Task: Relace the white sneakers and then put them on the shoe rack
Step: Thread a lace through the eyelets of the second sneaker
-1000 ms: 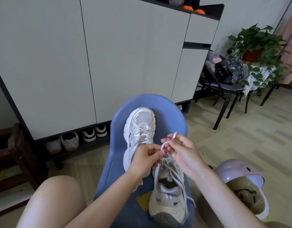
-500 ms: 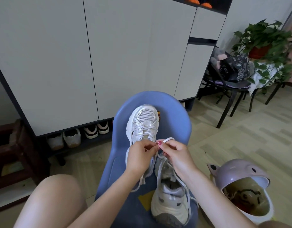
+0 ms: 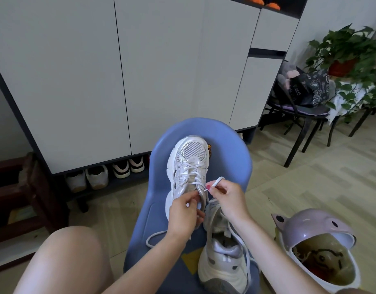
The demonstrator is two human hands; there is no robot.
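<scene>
A tall white cabinet point(image 3: 81, 81) with dark edging fills the wall ahead, with pairs of shoes point(image 3: 106, 175) in the open gap under its doors. A dark wooden bench point(image 3: 23, 192) stands at the far left. The floor point(image 3: 310, 187) is pale, tile-patterned. At the right, a black chair point(image 3: 299, 128) carries a dark bag point(image 3: 308, 88), beside a leafy plant point(image 3: 350, 47) in a red pot. A lilac bin point(image 3: 314, 230) sits at the near right.
</scene>
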